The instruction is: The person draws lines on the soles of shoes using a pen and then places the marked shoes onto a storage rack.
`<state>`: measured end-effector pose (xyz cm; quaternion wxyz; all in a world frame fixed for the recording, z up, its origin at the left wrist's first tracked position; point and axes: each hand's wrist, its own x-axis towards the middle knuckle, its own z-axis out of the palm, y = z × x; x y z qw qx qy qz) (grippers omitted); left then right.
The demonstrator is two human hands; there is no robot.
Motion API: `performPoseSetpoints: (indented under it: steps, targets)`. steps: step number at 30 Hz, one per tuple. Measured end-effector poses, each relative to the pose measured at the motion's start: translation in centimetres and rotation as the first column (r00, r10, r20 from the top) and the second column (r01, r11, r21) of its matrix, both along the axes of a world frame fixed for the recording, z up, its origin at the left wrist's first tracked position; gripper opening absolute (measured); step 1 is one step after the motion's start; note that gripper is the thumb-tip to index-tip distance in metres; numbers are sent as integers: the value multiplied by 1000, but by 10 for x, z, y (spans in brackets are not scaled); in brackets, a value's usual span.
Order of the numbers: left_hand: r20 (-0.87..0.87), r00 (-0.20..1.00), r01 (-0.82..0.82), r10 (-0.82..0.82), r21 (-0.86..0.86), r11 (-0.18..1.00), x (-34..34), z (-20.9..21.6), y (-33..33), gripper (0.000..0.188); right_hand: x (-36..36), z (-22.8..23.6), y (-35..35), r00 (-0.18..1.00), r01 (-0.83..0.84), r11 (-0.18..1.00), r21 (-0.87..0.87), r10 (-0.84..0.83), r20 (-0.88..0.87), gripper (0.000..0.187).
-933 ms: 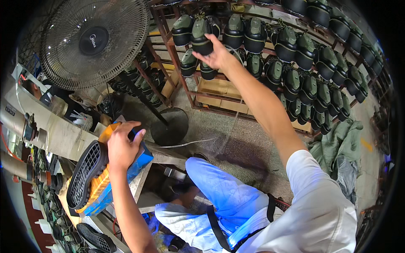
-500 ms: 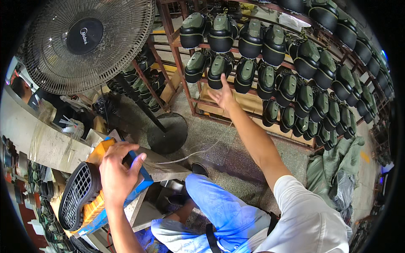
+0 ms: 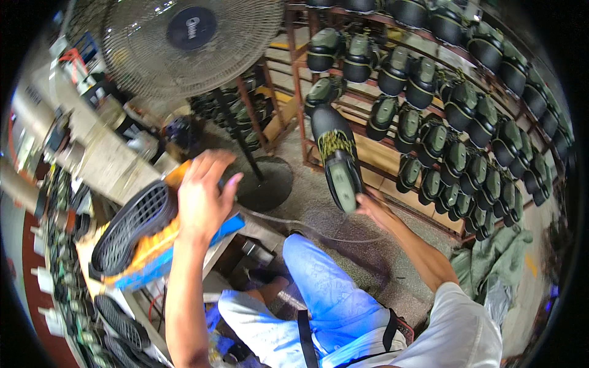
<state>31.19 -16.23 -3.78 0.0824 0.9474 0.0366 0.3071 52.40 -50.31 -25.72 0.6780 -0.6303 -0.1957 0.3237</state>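
Shoe (image 3: 342, 173) now off the rack (image 3: 297, 76), in pinching right hand (image 3: 373, 210); left hand (image 3: 204, 195) loosely spread.

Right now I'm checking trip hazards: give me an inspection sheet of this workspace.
Surface: pale ledge at left; speckled floor.
Job's things: black-and-green shoe, held; black sole against an orange-and-blue block.
Clutter: loose soles at lower left; green sheeting heaped at right.
Hands: left hand open at the block, contact unclear; right hand holds the shoe's near end.
Cables: pale cord on the floor near the fan base.
Surroundings: standing fan; rack of shoes.
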Motion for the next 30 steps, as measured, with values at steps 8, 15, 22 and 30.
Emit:
performPoseSetpoints:
  steps: [8,15,22,30]
  targets:
    - [115,992,-125,60,726,676,-144,92,-36,63,-73,217,50,659,-675,728,-123,669,343,90]
    - [229,823,-559,520,493,667,-315,86,-19,100,-127,240,240,777,-564,793,230,416,473,84]
    - [97,579,-800,810,262,540,-357,74,41,98,-153,197,333,580,-516,853,72,286,763,94]
    - [-205,724,-619,659,228,751,-308,92,112,104,-138,210,330,578,-626,779,-30,489,653,88]
